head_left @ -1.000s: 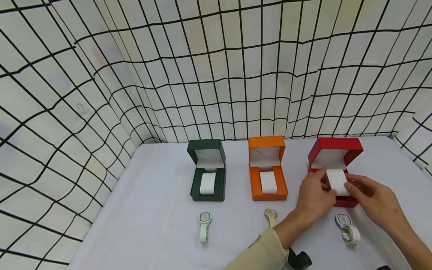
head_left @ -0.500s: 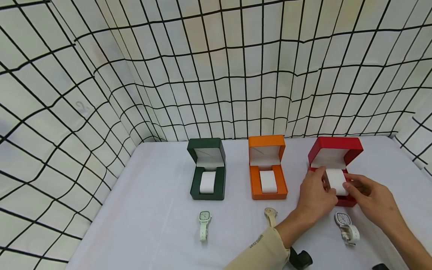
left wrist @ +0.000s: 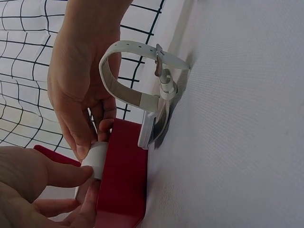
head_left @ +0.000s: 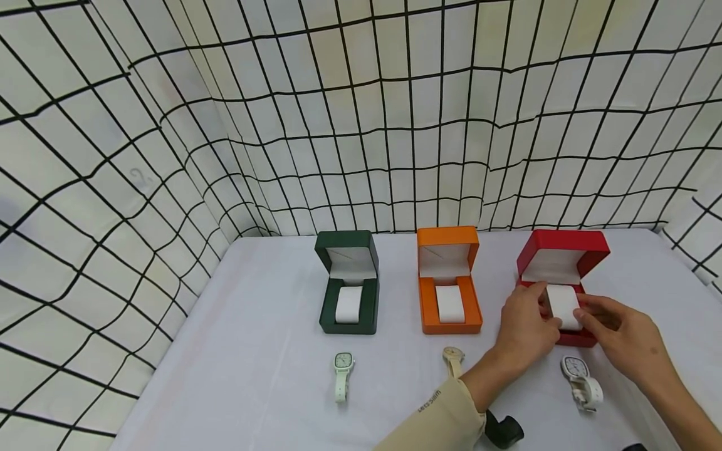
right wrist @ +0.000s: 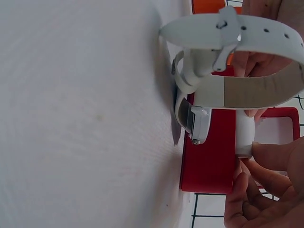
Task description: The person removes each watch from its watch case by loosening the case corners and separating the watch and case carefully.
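At the right of the head view, the red watch box (head_left: 595, 260) stands with its lid up. Both hands hold a white watch cushion (head_left: 564, 307) at the mouth of its base. My left hand (head_left: 524, 322) grips the cushion's left side; my right hand (head_left: 632, 335) pinches its right side between thumb and fingers. In the left wrist view, a thumb presses the cushion (left wrist: 98, 154) beside the red box wall. A white-strapped watch (head_left: 581, 382) lies in front of the box, its strap (right wrist: 266, 33) looped upward in the right wrist view.
An orange watch box (head_left: 474, 319) and a green one (head_left: 369, 313) stand open to the left, each with a white cushion. A pale green watch (head_left: 341, 376) and a beige watch (head_left: 453, 360) lie before them. Black netting (head_left: 389, 131) rises behind the white table (head_left: 271, 332).
Both hands stay at the cushion in the red box with only a very slight shift. Boxes and watches keep their places.
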Demonstrator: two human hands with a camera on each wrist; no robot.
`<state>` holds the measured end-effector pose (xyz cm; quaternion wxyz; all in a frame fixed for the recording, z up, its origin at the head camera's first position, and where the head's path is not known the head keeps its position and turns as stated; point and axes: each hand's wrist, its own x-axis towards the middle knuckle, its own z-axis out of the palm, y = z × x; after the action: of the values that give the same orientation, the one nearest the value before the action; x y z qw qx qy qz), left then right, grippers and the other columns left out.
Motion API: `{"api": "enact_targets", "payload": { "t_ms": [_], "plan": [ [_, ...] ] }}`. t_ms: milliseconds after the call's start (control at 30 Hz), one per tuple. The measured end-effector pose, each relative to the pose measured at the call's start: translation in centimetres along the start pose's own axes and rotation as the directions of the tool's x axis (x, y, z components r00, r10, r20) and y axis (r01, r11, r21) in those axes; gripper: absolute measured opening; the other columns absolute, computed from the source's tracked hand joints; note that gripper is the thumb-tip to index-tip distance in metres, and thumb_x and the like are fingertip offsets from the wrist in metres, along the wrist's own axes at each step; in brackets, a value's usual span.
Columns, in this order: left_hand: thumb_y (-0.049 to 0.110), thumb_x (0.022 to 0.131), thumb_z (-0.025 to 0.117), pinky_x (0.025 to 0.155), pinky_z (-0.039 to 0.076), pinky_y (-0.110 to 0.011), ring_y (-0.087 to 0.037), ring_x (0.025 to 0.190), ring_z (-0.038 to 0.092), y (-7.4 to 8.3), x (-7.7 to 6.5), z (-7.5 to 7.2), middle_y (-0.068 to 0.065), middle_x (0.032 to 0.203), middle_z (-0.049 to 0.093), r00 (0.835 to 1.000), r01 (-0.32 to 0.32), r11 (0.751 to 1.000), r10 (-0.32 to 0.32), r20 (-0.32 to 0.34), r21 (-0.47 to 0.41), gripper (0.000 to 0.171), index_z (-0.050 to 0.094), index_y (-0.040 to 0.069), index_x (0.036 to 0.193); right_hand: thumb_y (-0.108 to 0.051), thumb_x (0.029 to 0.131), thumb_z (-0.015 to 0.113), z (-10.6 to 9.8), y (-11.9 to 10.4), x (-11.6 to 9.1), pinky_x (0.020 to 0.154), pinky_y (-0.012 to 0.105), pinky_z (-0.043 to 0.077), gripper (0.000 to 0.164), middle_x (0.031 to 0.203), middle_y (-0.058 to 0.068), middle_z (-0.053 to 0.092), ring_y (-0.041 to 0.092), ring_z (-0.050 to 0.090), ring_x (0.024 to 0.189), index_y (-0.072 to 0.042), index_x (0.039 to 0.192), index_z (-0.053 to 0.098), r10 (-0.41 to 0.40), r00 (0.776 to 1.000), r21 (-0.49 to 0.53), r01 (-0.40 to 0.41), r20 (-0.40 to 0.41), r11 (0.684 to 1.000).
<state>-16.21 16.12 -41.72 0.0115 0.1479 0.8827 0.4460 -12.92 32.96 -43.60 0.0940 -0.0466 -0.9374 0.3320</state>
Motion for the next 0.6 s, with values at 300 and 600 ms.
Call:
{"api": "enact_targets", "payload": {
  "t_ms": [300,600],
  "plan": [
    [0.011,0.086,0.084,0.066,0.045,-0.005,0.007,0.082,0.049,0.00,0.16,0.02,0.008,0.099,0.067,1.000,0.008,1.000,-0.008,-0.006,-0.002,0.050,0.068,0.017,0.133,-0.028,0.103,0.067,0.22,0.24,-0.05,0.057,0.015,0.047,0.047,0.108,0.024,0.069,-0.027,0.039,0.078,0.003,0.137,0.061,-0.013,1.000,0.025,0.013,-0.004,1.000],
    [0.012,0.084,0.086,0.067,0.046,-0.005,0.007,0.084,0.049,0.00,0.23,0.08,0.007,0.106,0.064,0.999,0.051,0.999,-0.051,0.000,-0.007,0.056,0.068,0.019,0.137,-0.020,0.103,0.066,0.54,0.07,0.10,0.055,0.019,0.051,0.048,0.107,0.021,0.064,0.020,0.063,0.088,0.000,0.145,0.055,-0.049,0.999,-0.002,0.049,0.009,0.999]
  ]
}}
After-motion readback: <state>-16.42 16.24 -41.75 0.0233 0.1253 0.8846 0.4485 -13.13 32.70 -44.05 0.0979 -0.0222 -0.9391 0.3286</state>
